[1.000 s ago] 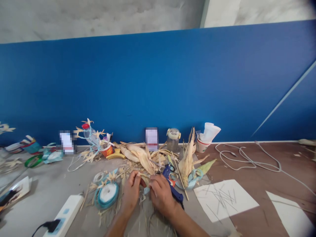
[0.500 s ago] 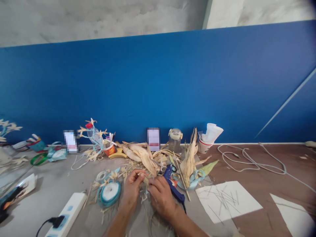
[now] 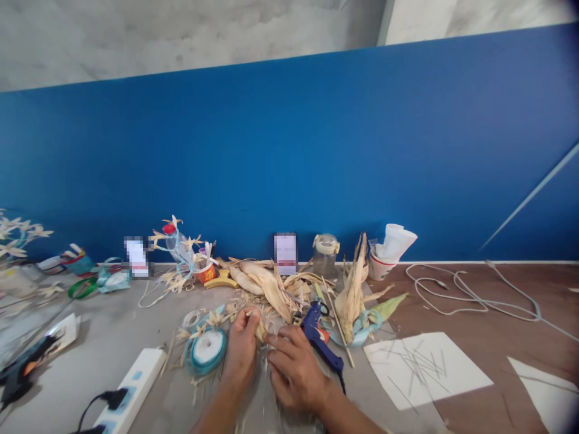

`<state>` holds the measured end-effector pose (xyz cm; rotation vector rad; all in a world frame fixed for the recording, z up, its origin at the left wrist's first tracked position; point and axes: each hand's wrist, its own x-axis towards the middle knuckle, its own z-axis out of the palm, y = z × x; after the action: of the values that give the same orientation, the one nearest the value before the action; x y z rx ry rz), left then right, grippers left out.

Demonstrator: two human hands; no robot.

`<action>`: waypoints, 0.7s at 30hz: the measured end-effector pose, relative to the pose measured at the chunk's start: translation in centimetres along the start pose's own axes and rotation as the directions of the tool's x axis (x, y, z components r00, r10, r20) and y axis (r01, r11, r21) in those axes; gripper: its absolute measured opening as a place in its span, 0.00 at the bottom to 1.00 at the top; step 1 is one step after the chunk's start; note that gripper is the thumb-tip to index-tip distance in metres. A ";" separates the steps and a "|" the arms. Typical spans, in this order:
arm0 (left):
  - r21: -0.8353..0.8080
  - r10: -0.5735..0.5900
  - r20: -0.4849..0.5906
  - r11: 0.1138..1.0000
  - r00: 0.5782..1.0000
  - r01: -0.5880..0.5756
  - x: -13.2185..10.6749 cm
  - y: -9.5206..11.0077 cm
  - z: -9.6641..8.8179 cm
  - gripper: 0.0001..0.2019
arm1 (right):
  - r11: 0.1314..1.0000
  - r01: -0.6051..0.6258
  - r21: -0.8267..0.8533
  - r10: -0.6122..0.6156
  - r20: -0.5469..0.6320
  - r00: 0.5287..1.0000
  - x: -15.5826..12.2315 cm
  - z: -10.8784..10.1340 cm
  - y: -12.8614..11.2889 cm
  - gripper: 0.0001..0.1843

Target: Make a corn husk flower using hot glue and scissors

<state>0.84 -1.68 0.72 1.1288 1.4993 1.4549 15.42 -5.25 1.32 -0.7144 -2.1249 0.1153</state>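
My left hand (image 3: 243, 343) pinches a pale husk piece (image 3: 261, 332), seemingly steadying it | right hand (image 3: 296, 369), left's four o'clock: can't tell its grip | glue gun (image 3: 322, 340), my one o'clock, likely for reach

Both arms are bare and slant inward from the bottom of the view. The left forearm (image 3: 222, 402) rises steeply; the right forearm (image 3: 346, 415) lies flatter. The left hand (image 3: 244, 340) is turned thumb side up, its grip a pinch of thumb and curled forefinger. The right hand (image 3: 296, 364) sits slightly lower, back upward, its fingers bent and pointing toward the left hand, near it; whether they pinch is hidden.
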 end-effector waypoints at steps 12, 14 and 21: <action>0.283 0.405 -0.157 0.892 0.901 -0.352 -0.9 -0.7 -0.3 0.09 | 0.265 -0.560 0.785 0.759 0.189 0.624 0.7 2.1 0.9 0.22; 0.295 0.451 -0.140 0.869 0.882 -0.397 -1.3 -1.2 -0.2 0.08 | 0.152 -0.597 0.788 0.724 0.323 0.610 1.1 2.2 1.0 0.24; 0.143 0.325 -0.073 0.939 0.943 -0.312 -1.8 -0.6 0.3 0.11 | 0.157 -0.629 0.761 0.759 0.315 0.570 1.6 1.8 0.7 0.17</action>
<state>1.65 -3.31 -0.02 1.4542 1.5475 1.6668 13.62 -3.52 1.18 -0.9965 -1.1195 1.4655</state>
